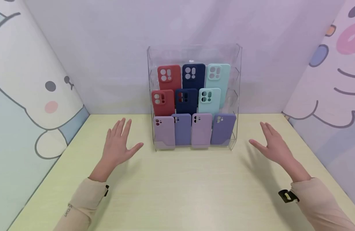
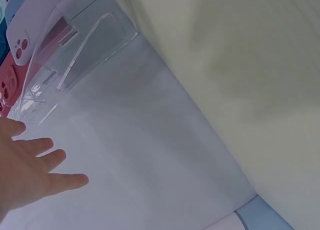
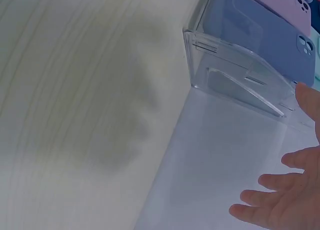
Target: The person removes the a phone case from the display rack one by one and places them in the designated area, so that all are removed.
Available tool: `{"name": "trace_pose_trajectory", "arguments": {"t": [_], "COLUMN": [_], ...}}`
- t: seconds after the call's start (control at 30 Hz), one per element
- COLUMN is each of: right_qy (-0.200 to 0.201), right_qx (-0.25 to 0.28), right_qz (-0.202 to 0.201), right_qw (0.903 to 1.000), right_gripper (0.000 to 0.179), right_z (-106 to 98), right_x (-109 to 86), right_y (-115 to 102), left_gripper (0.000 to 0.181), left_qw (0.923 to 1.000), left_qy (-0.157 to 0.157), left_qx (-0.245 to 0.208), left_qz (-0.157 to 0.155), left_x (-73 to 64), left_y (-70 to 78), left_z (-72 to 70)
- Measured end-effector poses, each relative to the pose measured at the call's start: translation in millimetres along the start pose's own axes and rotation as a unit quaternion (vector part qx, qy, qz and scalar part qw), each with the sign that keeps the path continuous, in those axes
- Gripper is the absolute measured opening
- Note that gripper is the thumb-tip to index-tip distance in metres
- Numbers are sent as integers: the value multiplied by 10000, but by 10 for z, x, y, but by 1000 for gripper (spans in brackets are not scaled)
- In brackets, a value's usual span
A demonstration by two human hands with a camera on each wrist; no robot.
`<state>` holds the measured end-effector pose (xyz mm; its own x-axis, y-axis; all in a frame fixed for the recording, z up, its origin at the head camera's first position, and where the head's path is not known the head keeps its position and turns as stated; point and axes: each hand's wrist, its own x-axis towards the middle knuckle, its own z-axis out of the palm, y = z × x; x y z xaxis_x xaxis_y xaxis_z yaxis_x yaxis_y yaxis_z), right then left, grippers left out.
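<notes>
A clear tiered display rack stands at the back of the table, holding several phone cases. Its top filled row has a red case, a navy case and a mint case. Below are a red, a navy and a mint case again. The front row alternates pale lilac and purple-blue cases. My left hand hovers left of the rack, fingers spread, holding nothing. On the rack's right, my right hand is likewise spread and touches nothing.
The pale wooden table runs beneath both arms. A white cloth-like backdrop rises behind the rack. Side panels carry cartoon figures, one at left and one at right. Dark straps show at both cuffs.
</notes>
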<state>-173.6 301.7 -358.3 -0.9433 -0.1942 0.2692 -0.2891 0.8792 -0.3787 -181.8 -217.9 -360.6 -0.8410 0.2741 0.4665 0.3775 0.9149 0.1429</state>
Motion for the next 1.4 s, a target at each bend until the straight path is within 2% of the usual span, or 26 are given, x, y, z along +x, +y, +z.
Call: {"name": "trace_pose_trajectory", "arguments": {"t": [0.17,0.23,0.47,0.8,0.9,1.07,1.13,1.23,1.4], "right_qy": [-14,-41,-365,-359,-382,-479,-507,-489,-386], "right_qx": [511,772,1719,2578,2696,2758,2843,2925,2971], "right_qz": [66,105,566,567,602,795,841,871,952], "right_qw": [9987,9970,9828,9639,9603,9567,9537,9510,9493], "right_gripper": [77,74,68,60,58,58,57,54,50], "right_z": [32,57,173,361,412,467,482,499,522], "right_x": [78,111,210,325,356,383,389,398,415], "right_y": [-33,-46,-59,-75,-78,-95,-106,-123,-132], "left_gripper": [84,75,58,44,41,40,40,37,22], "left_qw": [9945,9909,9856,9776,9791,9888,9911,9926,9903], "left_qy": [730,871,773,636,462,-108,-242,-235,51], "left_qx": [-419,-634,-1188,-1380,-1351,-1003,-895,-833,-1035], "left_qz": [617,807,917,1455,1449,1097,953,853,922], "left_x": [92,138,296,567,633,719,743,769,807], "left_y": [37,66,190,323,360,419,440,456,443], "left_z": [-10,-20,-23,40,54,73,87,110,142]}}
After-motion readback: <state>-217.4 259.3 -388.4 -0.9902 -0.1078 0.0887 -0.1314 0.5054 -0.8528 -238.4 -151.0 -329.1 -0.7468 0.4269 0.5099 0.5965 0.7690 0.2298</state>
